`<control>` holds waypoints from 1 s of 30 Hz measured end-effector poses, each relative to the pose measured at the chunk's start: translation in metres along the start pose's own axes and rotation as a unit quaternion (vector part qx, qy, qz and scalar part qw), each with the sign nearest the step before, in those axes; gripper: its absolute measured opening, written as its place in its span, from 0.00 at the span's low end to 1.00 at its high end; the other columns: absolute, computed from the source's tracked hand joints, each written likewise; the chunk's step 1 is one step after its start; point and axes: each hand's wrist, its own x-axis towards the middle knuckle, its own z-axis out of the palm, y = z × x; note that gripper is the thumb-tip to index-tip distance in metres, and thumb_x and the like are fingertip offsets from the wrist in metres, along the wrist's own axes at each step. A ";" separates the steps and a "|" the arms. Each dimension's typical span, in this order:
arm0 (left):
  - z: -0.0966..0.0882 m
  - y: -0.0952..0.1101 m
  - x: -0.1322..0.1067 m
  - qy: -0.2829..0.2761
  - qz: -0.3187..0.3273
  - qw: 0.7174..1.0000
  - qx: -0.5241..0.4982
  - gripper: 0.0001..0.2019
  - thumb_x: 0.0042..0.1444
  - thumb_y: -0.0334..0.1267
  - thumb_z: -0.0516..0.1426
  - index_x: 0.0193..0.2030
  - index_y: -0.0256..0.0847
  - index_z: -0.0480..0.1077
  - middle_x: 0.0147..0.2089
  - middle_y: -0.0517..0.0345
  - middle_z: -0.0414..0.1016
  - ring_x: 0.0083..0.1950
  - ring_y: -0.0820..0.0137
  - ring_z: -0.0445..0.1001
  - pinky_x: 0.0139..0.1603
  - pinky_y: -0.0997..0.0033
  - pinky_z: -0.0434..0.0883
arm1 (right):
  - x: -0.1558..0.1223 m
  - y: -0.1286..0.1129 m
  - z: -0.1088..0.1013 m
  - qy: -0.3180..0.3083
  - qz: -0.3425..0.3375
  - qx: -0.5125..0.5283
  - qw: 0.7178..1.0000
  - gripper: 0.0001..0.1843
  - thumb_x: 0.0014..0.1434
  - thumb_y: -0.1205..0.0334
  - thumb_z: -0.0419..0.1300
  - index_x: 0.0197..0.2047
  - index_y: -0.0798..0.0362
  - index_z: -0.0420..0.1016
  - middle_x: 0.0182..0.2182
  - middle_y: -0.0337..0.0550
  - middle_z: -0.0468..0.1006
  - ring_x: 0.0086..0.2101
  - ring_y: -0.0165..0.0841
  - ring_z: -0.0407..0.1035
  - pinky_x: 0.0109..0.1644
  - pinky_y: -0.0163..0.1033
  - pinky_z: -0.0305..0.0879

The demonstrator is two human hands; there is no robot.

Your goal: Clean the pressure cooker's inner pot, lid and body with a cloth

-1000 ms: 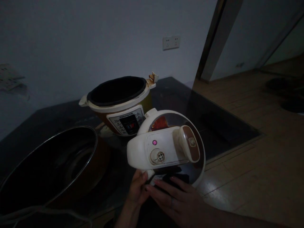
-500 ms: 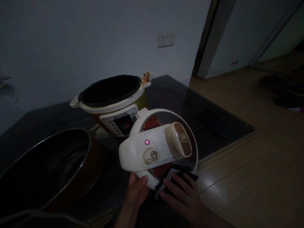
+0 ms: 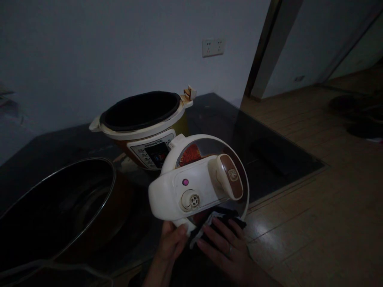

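Note:
My left hand (image 3: 171,242) grips the lower rim of a cream and brown pressure-cooker lid (image 3: 200,181), holding it tilted up in front of me. My right hand (image 3: 226,251) lies with fingers together on a dark cloth (image 3: 216,220), pressing it against the lid's lower edge. Behind the lid stands the open cooker base (image 3: 143,121) with a dark inner cavity and a control panel facing me.
A large dark metal inner pot (image 3: 56,203) sits at the left on the dark glass table (image 3: 227,123). A white cord (image 3: 44,267) runs along the near left edge. Wooden floor lies to the right. A wall socket (image 3: 213,46) is above the table.
My right hand has slid the cloth a little along the lid's lower edge, with fingers now closer to the rim. The lid has shifted slightly left.

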 end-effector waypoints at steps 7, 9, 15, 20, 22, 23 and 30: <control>0.012 -0.003 -0.005 0.067 0.016 0.998 0.000 0.40 0.30 0.39 0.73 0.55 0.49 0.69 0.39 0.55 0.81 0.48 0.56 0.77 0.49 0.60 0.74 | -0.011 0.000 0.006 0.046 0.032 0.009 0.998 0.21 0.63 0.73 0.49 0.51 0.43 0.74 0.60 0.33 0.65 0.64 0.34 0.51 0.68 0.44 0.42; 0.015 -0.003 -0.004 0.066 0.015 0.998 0.003 0.40 0.30 0.40 0.73 0.55 0.48 0.68 0.40 0.53 0.81 0.49 0.55 0.77 0.51 0.58 0.73 | -0.016 0.002 0.007 0.047 0.040 0.009 0.998 0.21 0.62 0.72 0.50 0.52 0.44 0.73 0.62 0.34 0.62 0.64 0.35 0.50 0.68 0.45 0.41; 0.013 -0.001 0.000 0.043 -0.002 0.999 -0.002 0.38 0.34 0.38 0.71 0.56 0.47 0.68 0.42 0.51 0.81 0.49 0.55 0.77 0.55 0.54 0.70 | -0.037 0.023 0.014 0.057 0.100 0.004 0.993 0.26 0.63 0.66 0.46 0.64 0.48 0.59 0.66 0.43 0.55 0.64 0.41 0.50 0.66 0.53 0.45; 0.012 -0.002 0.000 0.021 -0.014 1.000 0.012 0.36 0.35 0.39 0.71 0.55 0.49 0.69 0.41 0.53 0.81 0.48 0.56 0.77 0.56 0.55 0.69 | -0.041 0.043 0.015 0.081 0.202 0.036 0.975 0.28 0.65 0.64 0.39 0.68 0.49 0.50 0.67 0.42 0.50 0.65 0.42 0.45 0.66 0.58 0.44; 0.013 -0.004 -0.001 0.036 -0.010 0.999 0.005 0.37 0.35 0.38 0.71 0.56 0.49 0.68 0.42 0.53 0.81 0.50 0.56 0.76 0.57 0.55 0.69 | -0.036 0.049 0.015 0.096 0.244 0.058 0.963 0.28 0.66 0.64 0.39 0.68 0.47 0.51 0.66 0.42 0.53 0.65 0.42 0.46 0.65 0.59 0.44; 0.014 -0.005 -0.002 0.043 -0.008 0.999 0.001 0.37 0.35 0.38 0.71 0.57 0.49 0.68 0.43 0.53 0.81 0.51 0.56 0.75 0.57 0.56 0.69 | -0.034 0.052 0.014 0.106 0.265 0.070 0.956 0.27 0.66 0.64 0.39 0.67 0.46 0.53 0.66 0.42 0.54 0.65 0.42 0.47 0.65 0.60 0.44; -0.001 -0.011 0.002 0.022 -0.039 0.999 -0.004 0.37 0.34 0.38 0.71 0.56 0.48 0.69 0.43 0.51 0.81 0.54 0.51 0.73 0.58 0.51 0.67 | -0.017 0.068 0.005 0.114 0.384 0.134 0.906 0.24 0.67 0.61 0.42 0.65 0.44 0.57 0.66 0.42 0.55 0.65 0.40 0.47 0.66 0.60 0.46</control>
